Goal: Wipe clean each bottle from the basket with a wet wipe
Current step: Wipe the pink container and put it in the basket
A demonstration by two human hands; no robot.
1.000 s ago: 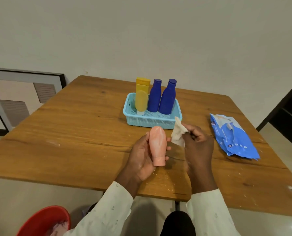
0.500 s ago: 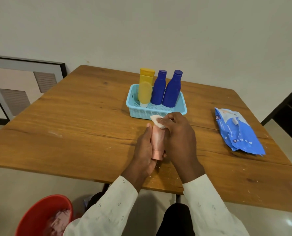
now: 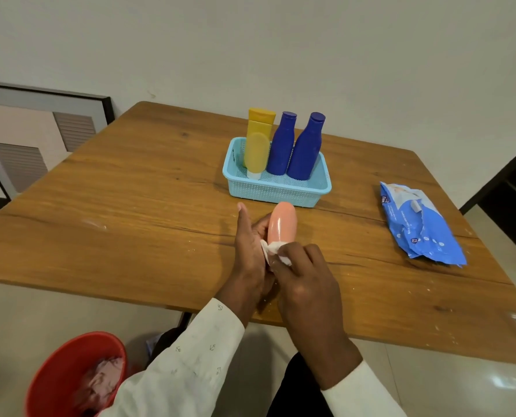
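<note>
Both sleeves point(image 3: 190, 350) were long, cream-white, with small dark anchor-like prints; dark trousers point(image 3: 293, 392) showed below.

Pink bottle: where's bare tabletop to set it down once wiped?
The wooden table is bare left of the blue basket, and between basket and wet wipes pack. Crowded: basket's back row, three bottles. Pink bottle sits in hand.

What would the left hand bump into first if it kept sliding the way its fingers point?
Probably the blue basket: the left hand points up the table toward its front wall, though depth is hard to judge.
</note>
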